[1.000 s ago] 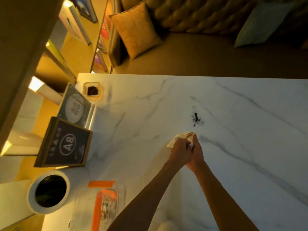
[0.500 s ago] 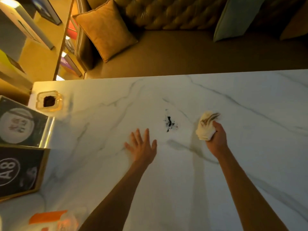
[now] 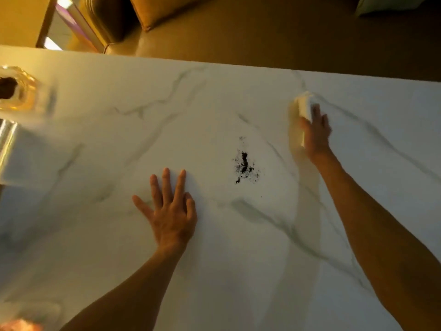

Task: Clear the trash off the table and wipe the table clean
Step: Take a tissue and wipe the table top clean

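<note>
I see the left hand (image 3: 170, 212) flat on the white marble counter (image 3: 238, 271), palm down, fingers spread, grip wide and holding nothing. The right hand (image 3: 315, 132) is further out and to the right, pressing a pale folded cloth (image 3: 301, 108) onto the counter; its fingers lie flat over the cloth, so the grip reads as a press on top, and motion blur hides whether any fingers curl under it. A dark crumbly stain (image 3: 244, 162) sits between the two hands, apart from both, nearer the cloth side but not touching it. A glass ashtray (image 3: 16, 91) with dark contents is at the far left edge of the counter, blurred. Beyond the far edge of the counter I see a brown sofa (image 3: 262, 32) with a cushion (image 3: 162, 10).
</note>
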Action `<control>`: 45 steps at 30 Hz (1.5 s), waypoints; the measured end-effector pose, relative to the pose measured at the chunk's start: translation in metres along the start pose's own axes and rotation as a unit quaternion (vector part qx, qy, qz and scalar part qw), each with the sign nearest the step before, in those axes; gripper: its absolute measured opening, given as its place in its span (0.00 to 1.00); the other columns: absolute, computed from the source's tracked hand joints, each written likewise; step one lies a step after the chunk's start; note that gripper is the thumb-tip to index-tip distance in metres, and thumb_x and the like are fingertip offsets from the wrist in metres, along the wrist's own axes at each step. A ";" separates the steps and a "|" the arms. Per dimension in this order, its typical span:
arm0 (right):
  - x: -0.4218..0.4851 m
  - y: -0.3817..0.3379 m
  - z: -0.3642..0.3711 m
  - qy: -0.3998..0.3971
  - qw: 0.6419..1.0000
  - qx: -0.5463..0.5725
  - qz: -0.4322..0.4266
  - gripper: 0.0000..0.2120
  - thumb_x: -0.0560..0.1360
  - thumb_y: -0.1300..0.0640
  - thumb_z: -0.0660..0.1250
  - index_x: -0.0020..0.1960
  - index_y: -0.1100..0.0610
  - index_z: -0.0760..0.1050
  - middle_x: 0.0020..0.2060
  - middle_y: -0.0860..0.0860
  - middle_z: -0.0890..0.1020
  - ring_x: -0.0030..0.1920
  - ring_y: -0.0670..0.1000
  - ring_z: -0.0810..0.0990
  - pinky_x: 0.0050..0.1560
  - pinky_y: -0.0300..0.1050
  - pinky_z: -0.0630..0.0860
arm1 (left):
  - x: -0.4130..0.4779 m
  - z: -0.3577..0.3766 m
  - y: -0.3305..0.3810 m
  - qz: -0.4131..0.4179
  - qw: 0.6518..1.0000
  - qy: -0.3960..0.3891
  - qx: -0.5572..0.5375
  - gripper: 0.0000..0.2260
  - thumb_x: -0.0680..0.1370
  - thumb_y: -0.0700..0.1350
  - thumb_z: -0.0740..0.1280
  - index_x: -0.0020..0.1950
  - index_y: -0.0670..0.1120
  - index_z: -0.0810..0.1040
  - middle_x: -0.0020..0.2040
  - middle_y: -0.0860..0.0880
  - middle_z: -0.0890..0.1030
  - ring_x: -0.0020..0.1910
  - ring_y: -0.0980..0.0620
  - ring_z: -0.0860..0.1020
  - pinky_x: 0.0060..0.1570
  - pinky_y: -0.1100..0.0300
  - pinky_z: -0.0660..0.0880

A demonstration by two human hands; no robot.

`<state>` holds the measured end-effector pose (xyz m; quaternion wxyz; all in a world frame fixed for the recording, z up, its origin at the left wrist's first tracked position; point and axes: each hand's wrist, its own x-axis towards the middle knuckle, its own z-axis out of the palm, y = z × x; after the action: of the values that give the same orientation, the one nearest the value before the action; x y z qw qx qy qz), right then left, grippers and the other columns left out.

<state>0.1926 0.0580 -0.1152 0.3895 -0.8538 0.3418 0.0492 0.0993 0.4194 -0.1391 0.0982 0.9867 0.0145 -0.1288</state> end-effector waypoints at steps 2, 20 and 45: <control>0.003 -0.019 0.019 -0.029 0.996 -0.040 -0.074 0.36 0.74 0.40 0.48 0.78 0.54 0.51 0.78 0.55 0.55 0.78 0.60 0.50 0.76 0.55 0.47 | 0.001 -0.001 0.000 -0.001 1.000 0.004 0.000 0.27 0.78 0.55 0.50 0.77 0.62 0.47 0.80 0.54 0.48 0.79 0.48 0.41 0.70 0.29 0.39; -0.074 -0.008 0.057 -0.301 0.835 -0.183 -0.422 0.27 0.79 0.45 0.49 0.77 0.47 0.58 0.77 0.46 0.59 0.78 0.44 0.51 0.78 0.51 0.48 | -0.001 0.004 0.003 -0.005 0.999 0.053 -0.007 0.28 0.77 0.54 0.52 0.77 0.60 0.52 0.80 0.54 0.51 0.79 0.49 0.45 0.71 0.30 0.41; -0.187 -0.032 0.140 0.121 0.972 -0.179 -0.088 0.27 0.81 0.42 0.50 0.78 0.49 0.56 0.78 0.54 0.59 0.79 0.58 0.50 0.77 0.58 0.44 | -0.001 0.002 0.002 0.007 0.999 0.053 -0.010 0.28 0.77 0.54 0.50 0.78 0.60 0.51 0.80 0.53 0.51 0.79 0.47 0.44 0.70 0.28 0.42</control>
<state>0.0957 0.2725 -0.1267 0.1884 -0.9361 0.2956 -0.0288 0.0981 0.4176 -0.1402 0.1081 0.9912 0.0138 -0.0754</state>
